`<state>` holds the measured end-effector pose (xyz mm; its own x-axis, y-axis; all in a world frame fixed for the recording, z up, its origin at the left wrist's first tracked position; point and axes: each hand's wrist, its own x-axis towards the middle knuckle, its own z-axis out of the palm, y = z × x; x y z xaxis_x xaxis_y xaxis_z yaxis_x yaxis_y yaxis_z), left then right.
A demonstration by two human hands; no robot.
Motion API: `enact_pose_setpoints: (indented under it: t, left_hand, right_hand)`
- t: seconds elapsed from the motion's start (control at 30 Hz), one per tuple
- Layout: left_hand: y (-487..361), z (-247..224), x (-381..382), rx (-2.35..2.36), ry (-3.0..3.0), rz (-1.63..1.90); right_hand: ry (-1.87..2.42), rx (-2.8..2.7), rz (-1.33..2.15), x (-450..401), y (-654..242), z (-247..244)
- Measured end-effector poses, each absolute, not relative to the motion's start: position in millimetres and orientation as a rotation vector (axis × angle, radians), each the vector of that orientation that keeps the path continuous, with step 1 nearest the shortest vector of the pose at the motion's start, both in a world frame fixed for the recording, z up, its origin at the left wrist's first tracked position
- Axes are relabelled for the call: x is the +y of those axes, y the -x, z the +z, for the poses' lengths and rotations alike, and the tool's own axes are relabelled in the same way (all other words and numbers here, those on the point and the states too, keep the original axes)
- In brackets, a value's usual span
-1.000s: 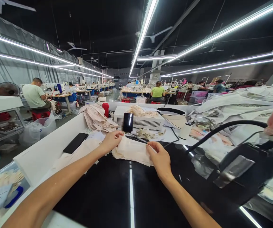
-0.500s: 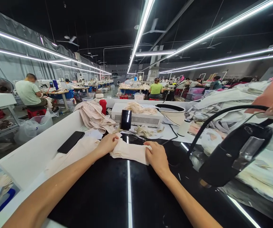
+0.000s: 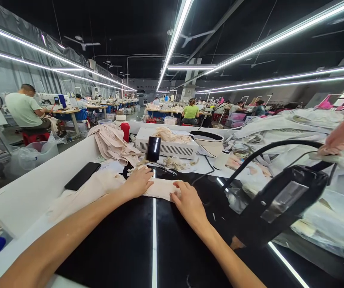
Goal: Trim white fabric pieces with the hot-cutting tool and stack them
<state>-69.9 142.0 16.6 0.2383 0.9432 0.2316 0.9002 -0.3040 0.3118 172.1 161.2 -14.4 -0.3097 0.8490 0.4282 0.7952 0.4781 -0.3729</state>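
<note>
A cream fabric stack (image 3: 160, 188) lies on the glossy black tabletop (image 3: 130, 244). Over its left end rests my left hand (image 3: 138, 182), fingers stretched out and palm down. My right hand (image 3: 188, 200) is at the right end, fingers apart and curved, fingertips touching the cloth. More cream cloth (image 3: 90, 190) lies under and beside my left forearm. Just beyond the stack stands a small dark phone-like device (image 3: 153, 149), upright. What is under my left palm is hidden.
A black phone (image 3: 82, 176) lies at the left by a white side panel. Behind stand a white vented box (image 3: 172, 149) and a round bin (image 3: 209, 142). A black device with a thick cable (image 3: 282, 204) blocks the right side, near piled fabric (image 3: 303, 124). Several people sit at machines beyond.
My left hand has gone from pinching the stack's left end to lying flat over it. My right hand has loosened its hold on the right end. The view has shifted slightly.
</note>
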Motion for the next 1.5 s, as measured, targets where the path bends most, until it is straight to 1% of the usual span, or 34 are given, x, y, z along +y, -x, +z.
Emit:
enact_pose_setpoints:
  t: [0.17,0.3,0.67,1.07,1.2,1.3,1.5]
  left_hand:
    - [81,0,141,1.834,-2.297,0.433]
    - [83,-4,139,1.840,-2.265,0.403]
    - [79,-13,140,1.840,-2.229,0.452]
    - [76,-16,138,1.838,-2.213,0.510]
    - [75,-17,137,1.835,-2.208,0.521]
    - [75,-18,137,1.834,-2.205,0.519]
    - [73,-20,140,1.839,-2.202,0.507]
  right_hand:
    - [1.446,-2.137,0.071,161,-179,-17]
    - [1.483,-2.145,0.070,175,-186,-21]
    - [1.522,-2.189,0.253,192,-199,-24]
    - [1.511,-2.134,0.306,182,-197,-14]
    - [1.439,-2.062,0.338,180,-194,-6]
    - [1.367,-1.992,0.412,178,-193,0]
    - [1.231,-1.833,0.706,181,-184,-3]
